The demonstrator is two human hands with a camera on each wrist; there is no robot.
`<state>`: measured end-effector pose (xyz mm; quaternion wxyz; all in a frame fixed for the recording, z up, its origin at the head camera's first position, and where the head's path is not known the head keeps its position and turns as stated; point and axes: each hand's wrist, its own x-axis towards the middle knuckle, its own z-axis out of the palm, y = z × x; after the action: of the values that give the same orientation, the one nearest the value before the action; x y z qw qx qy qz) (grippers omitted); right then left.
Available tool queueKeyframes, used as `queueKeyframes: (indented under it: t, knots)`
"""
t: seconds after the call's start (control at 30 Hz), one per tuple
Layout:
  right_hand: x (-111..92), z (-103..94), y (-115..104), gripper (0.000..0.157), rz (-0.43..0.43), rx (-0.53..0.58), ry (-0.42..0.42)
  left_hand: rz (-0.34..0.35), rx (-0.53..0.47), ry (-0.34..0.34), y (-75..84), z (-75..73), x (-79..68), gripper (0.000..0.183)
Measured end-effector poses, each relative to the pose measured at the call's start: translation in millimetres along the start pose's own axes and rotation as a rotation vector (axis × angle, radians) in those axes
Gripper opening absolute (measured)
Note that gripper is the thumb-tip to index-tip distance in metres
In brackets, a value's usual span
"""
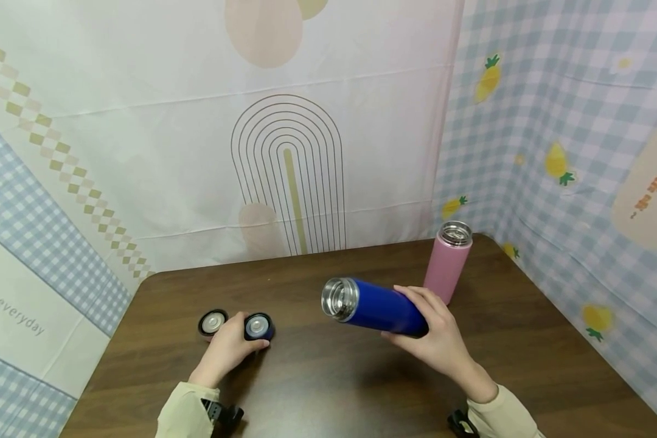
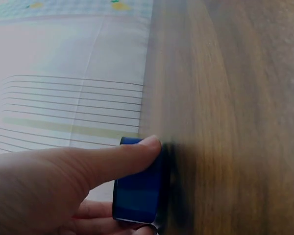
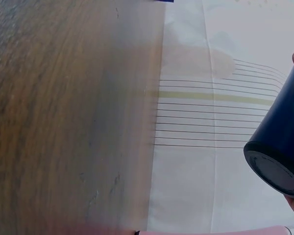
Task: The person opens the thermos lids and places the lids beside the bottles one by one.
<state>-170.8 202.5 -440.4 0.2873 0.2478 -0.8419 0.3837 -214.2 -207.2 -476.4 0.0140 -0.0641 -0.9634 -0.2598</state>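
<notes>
My right hand (image 1: 439,333) grips a blue thermos bottle (image 1: 387,308) by its lower part, holding it tilted on its side above the table. Its uncapped steel mouth (image 1: 339,299) points left. In the right wrist view the bottle's dark base (image 3: 274,174) shows, with only bits of the fingers at the edge. At the left, my left hand (image 1: 229,348) pinches a blue bottle lid (image 1: 259,327) between thumb and fingers, its inner side facing up. The left wrist view shows the lid's blue side (image 2: 138,196) under the thumb. A second lid (image 1: 213,322), dark-rimmed, lies beside that hand, inner side up.
A pink thermos bottle (image 1: 447,267) without its lid stands upright at the back right of the brown wooden table (image 1: 317,377), just behind my right hand. Patterned cloth (image 1: 383,152) hangs along the table's back and sides.
</notes>
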Motion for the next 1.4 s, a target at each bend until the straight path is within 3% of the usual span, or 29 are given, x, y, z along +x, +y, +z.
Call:
queueKeyframes:
  t: [0.43,0.67,0.87,1.1,1.27,1.4]
  knots:
    - [0.4,-0.4,0.1,0.087,0.018,0.011,0.001,-0.018,0.034,0.003,0.3,1.2,3.0,0.074]
    - [2.8,-3.7,-0.8,0.087,0.057,0.033,0.048,-0.016,0.027,0.014,-2.9,2.7,4.4,0.074]
    - [5.7,-12.8,-3.2,0.090,0.100,0.048,0.148,-0.017,0.020,0.011,-4.2,2.3,5.1,0.075]
    - [14.4,-40.0,-21.6,0.079,0.110,0.107,0.313,-0.013,-0.004,0.006,-3.4,-1.4,5.7,0.075]
    - [13.3,-55.0,-15.0,0.077,0.164,0.101,0.424,-0.020,-0.011,-0.006,-4.5,-2.4,6.0,0.074]
    - [8.4,-62.8,5.8,0.079,0.280,0.088,0.503,-0.023,0.001,0.006,-4.2,-2.5,5.2,0.074]
